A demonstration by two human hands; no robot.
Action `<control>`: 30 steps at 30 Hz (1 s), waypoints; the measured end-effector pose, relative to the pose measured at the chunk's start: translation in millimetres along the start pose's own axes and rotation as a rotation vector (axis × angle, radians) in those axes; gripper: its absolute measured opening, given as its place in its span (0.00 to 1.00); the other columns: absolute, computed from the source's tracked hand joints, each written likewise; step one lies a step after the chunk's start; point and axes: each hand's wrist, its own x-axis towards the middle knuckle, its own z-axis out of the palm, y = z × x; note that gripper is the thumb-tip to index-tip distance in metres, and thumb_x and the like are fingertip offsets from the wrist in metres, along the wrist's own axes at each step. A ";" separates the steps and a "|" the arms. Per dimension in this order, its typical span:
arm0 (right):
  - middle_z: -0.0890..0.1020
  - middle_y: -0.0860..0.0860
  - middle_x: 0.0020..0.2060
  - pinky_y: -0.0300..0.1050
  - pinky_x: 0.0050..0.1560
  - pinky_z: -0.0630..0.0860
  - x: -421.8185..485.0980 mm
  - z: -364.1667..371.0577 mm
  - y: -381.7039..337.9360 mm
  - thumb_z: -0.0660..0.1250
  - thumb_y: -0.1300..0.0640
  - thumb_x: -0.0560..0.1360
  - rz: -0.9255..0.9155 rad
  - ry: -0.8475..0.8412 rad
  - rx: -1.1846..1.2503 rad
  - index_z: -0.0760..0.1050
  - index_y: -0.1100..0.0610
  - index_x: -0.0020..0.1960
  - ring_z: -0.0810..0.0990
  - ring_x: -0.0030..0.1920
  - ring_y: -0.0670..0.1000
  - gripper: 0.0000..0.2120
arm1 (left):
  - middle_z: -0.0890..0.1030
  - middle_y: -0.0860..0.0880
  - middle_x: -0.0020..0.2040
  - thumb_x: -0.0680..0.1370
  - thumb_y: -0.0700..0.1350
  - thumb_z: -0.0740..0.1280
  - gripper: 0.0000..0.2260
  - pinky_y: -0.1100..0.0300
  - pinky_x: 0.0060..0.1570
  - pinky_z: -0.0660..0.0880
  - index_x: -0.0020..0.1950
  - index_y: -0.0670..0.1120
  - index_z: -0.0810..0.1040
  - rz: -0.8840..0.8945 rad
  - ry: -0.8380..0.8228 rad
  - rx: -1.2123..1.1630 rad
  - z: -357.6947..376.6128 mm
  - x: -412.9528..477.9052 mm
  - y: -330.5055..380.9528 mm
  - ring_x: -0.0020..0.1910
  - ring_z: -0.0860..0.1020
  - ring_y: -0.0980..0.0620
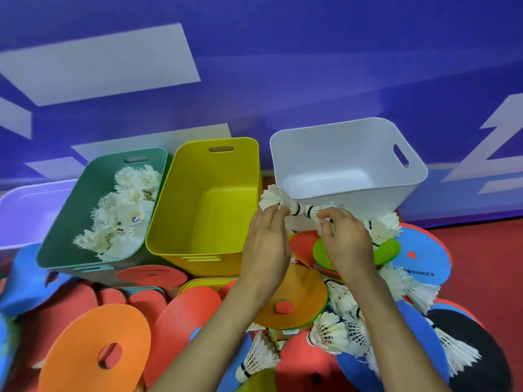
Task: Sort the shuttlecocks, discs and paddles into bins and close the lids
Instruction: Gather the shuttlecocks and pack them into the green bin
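My left hand (266,244) pinches a white feather shuttlecock (276,200) in front of the white bin (390,176). My right hand (346,241) grips a second shuttlecock (313,211), and the two meet cork to cork. The green bin (68,227) holds several shuttlecocks (124,210). The yellow bin (169,222) and the white bin hold nothing. Flat foam discs lie in a heap below: an orange disc (93,346), a red disc (151,275) and a lime disc (390,247). Loose shuttlecocks (339,326) lie among them. A blue paddle (421,267) is at the right.
A purple bin (25,210) stands at the far left, partly cut off. Lids lie under the bins, a yellow lid (203,284) showing in front of the yellow bin. A blue banner wall (283,66) rises right behind the bins. Red floor (486,250) shows at the right.
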 end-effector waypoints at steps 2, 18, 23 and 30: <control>0.81 0.55 0.53 0.49 0.48 0.74 -3.1 -6.6 -17.5 0.61 0.62 0.77 -0.060 0.066 0.043 0.79 0.57 0.55 0.79 0.51 0.59 0.10 | 0.79 0.44 0.52 0.77 0.38 0.61 0.09 0.52 0.57 0.70 0.54 0.41 0.78 0.050 0.109 0.002 -19.7 0.4 -5.7 0.53 0.73 0.47; 0.82 0.51 0.51 0.51 0.44 0.77 -12.6 112.6 -224.2 0.64 0.61 0.76 -0.441 -0.079 0.207 0.80 0.55 0.52 0.81 0.48 0.55 0.08 | 0.79 0.48 0.47 0.77 0.45 0.60 0.10 0.51 0.43 0.75 0.51 0.46 0.80 -0.240 0.422 0.124 -199.3 -36.6 -223.2 0.43 0.79 0.45; 0.79 0.51 0.57 0.49 0.50 0.75 4.3 166.9 -286.1 0.61 0.60 0.78 -0.414 -0.192 0.122 0.76 0.55 0.61 0.78 0.55 0.55 0.13 | 0.77 0.48 0.54 0.76 0.42 0.58 0.15 0.52 0.44 0.77 0.60 0.46 0.78 -0.331 0.359 0.082 -221.1 -22.8 -294.7 0.50 0.77 0.46; 0.73 0.53 0.63 0.47 0.55 0.72 50.3 228.7 -325.2 0.58 0.58 0.79 -0.331 -0.336 -0.180 0.68 0.57 0.69 0.73 0.61 0.55 0.18 | 0.67 0.46 0.69 0.78 0.34 0.59 0.23 0.53 0.52 0.71 0.72 0.45 0.65 -0.376 0.029 0.077 -210.4 30.4 -357.3 0.62 0.72 0.43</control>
